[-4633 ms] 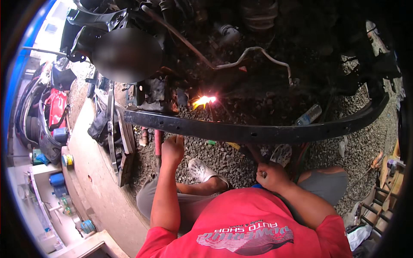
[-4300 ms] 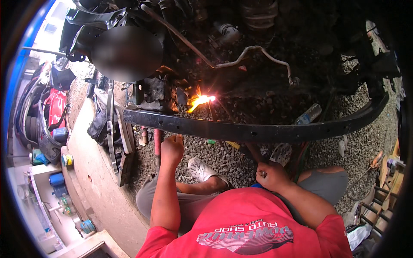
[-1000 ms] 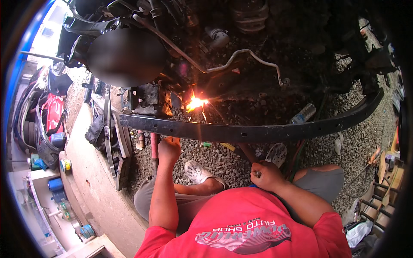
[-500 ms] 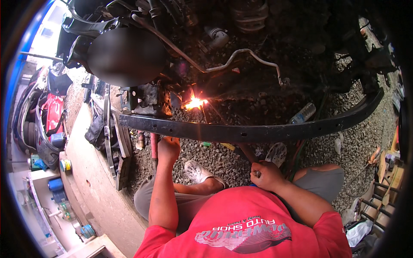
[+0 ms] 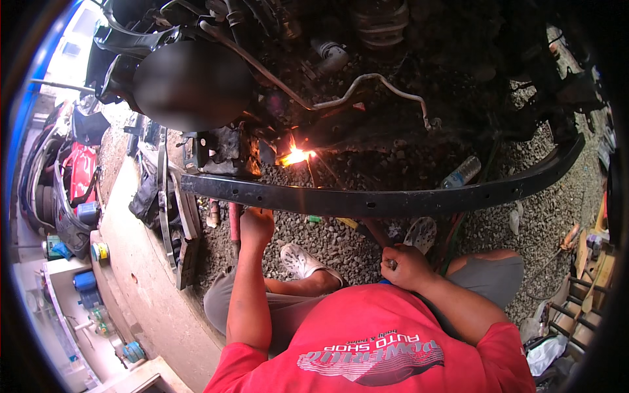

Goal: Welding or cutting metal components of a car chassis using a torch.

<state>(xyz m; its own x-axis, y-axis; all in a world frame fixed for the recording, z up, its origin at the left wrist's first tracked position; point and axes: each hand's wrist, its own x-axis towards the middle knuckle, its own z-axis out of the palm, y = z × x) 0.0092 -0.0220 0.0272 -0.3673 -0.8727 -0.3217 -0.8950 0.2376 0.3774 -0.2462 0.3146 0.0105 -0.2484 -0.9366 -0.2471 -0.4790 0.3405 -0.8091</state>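
— Well, what do we see down here?

— We see our left hand [image 5: 255,226] up by the long black metal bar [image 5: 393,200]. Its fingers are curled shut around a red handle [image 5: 234,226] that hangs just under the bar.

— And our other hand?

— Our right hand [image 5: 405,265] sits lower, close to our chest. Its fingers are shut tight on a thin tool [image 5: 377,234] that points up toward the bar. We cannot tell what kind of tool it is.

— What is that bright spot?

— A small orange flame [image 5: 295,156] burns just above the bar, under the dark car parts. A bent grey pipe [image 5: 380,85] runs over it.

— What is on the ground?

— Grey gravel [image 5: 334,242] lies all around. Our white shoe [image 5: 303,262] rests on it between our arms, and a clear plastic bottle [image 5: 462,171] lies on the stones behind the bar, to the right.
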